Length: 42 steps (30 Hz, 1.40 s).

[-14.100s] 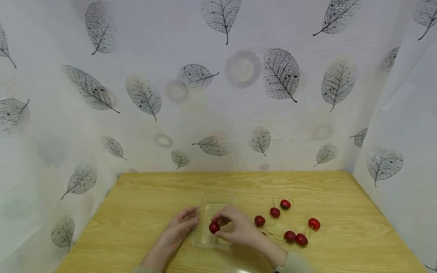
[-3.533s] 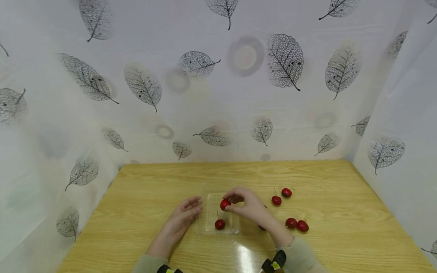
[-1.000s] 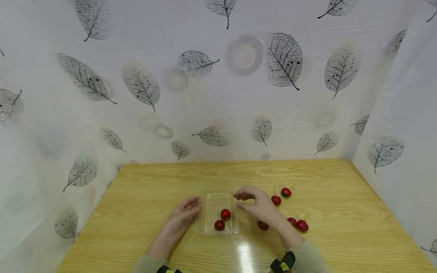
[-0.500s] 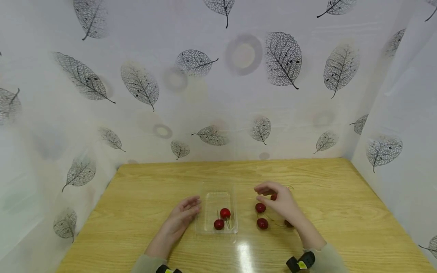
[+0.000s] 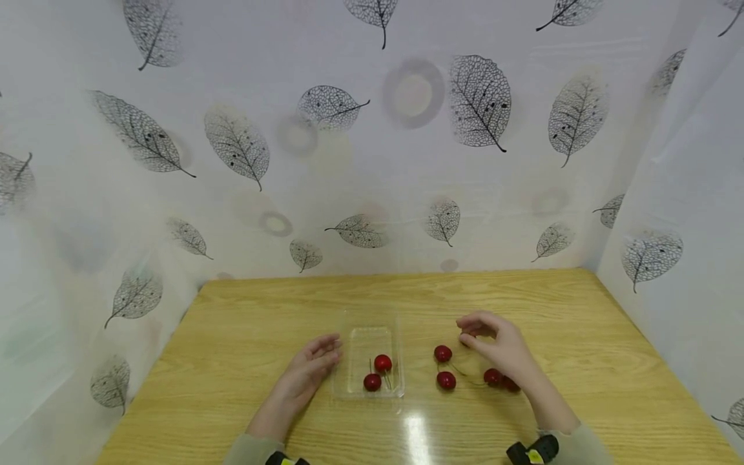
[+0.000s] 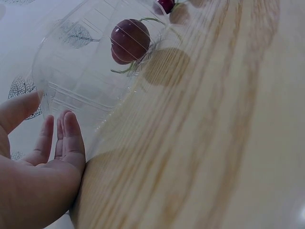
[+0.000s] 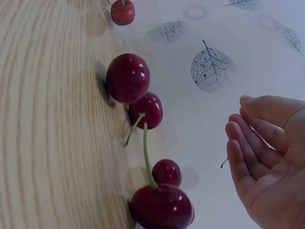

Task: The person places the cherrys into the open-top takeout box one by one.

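Observation:
A clear plastic box [image 5: 365,342] stands on the table with two red cherries [image 5: 382,363] in its near part. Beside its left wall is my left hand [image 5: 308,373], fingers relaxed; in the left wrist view the fingertips [image 6: 71,123] are right at the plastic. To the right, my right hand [image 5: 501,345] hovers with thumb and fingers apart around a cherry [image 5: 468,334] that they mostly hide. The right wrist view shows the right hand [image 7: 269,152] with loosely bent fingers and nothing held in them.
Two cherries [image 5: 446,380] lie between the box and the right hand. Another pair [image 5: 492,377] sits below the right forearm, partly covered by it. A pale leaf-print sheet [image 5: 372,161] walls off the back and sides of the wooden table [image 5: 261,310].
My right hand has let go of a cherry inside the box, then moved right to the loose cherries farther back. The left hand has stayed beside the box.

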Each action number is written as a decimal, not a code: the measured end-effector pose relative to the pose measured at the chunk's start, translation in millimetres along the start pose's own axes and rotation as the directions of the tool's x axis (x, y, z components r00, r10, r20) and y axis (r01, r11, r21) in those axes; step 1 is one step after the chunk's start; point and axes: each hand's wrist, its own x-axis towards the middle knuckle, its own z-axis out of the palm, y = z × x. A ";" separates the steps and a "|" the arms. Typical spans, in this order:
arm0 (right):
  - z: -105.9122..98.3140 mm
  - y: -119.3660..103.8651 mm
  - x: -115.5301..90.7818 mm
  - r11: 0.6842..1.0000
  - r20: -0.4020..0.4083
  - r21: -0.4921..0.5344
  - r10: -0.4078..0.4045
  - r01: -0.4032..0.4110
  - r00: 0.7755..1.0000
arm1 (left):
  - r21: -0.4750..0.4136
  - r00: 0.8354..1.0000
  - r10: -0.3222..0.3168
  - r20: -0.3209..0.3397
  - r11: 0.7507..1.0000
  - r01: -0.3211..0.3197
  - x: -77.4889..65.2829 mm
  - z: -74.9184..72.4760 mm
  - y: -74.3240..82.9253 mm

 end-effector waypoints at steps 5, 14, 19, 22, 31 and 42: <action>-7.3 3.9 -5.4 0.999 -0.015 -0.023 0.042 -0.042 0.999 | 0.000 1.000 0.003 0.002 1.000 -0.003 -1.2 -0.2 0.3; -21.5 14.8 -17.9 0.996 -0.048 -0.063 0.055 -0.058 0.997 | 0.002 1.000 0.005 0.008 1.000 -0.006 -2.3 -0.8 1.2; -28.4 19.6 -25.1 0.994 -0.068 -0.087 0.058 -0.064 0.996 | 0.006 1.000 0.004 0.019 1.000 -0.005 -1.7 -1.8 0.7; -32.1 22.3 -29.4 0.992 -0.071 -0.098 0.070 -0.077 0.995 | 0.000 1.000 0.004 0.019 1.000 -0.004 -1.5 -1.8 0.6; -40.6 34.9 -45.0 0.986 -0.079 -0.138 0.082 -0.092 0.993 | -0.008 0.999 0.016 0.027 1.000 -0.016 -1.5 -1.8 -0.7; -44.4 43.3 -60.2 0.977 -0.077 -0.147 0.143 -0.153 0.987 | -0.001 0.999 0.018 0.026 1.000 -0.018 -1.2 -2.0 -1.7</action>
